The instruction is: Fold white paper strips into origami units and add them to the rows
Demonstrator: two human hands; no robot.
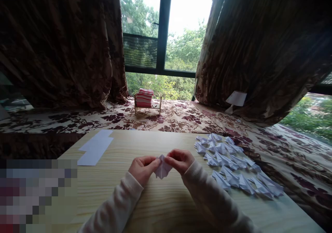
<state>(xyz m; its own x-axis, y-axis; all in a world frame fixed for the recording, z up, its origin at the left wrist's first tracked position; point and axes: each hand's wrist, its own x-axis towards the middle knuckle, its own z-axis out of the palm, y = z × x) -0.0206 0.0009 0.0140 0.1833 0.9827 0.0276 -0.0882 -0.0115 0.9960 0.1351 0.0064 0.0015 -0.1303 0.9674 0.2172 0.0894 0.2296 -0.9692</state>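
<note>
A small piece of folded white paper [162, 169] is held up over the middle of the wooden table [124, 191]. My left hand [144, 166] pinches its left upper edge between thumb and finger. On the other side, my right hand [181, 160] pinches the right upper edge, fingers curled. Creases run down the paper's middle, and it narrows to a point at top and bottom. To the right lie several folded white paper pieces [221, 160] in loose rows. Flat white paper sheets [93, 153] overlap at the table's far left.
Beyond the table, a patterned cloth [178, 113] covers a ledge below the window [163, 25]. A small wooden stand [147, 106] there carries folded pink striped cloth [144, 97]. A white lamp [236, 99] stands by the right curtain [246, 46]. The lower left corner is pixelated.
</note>
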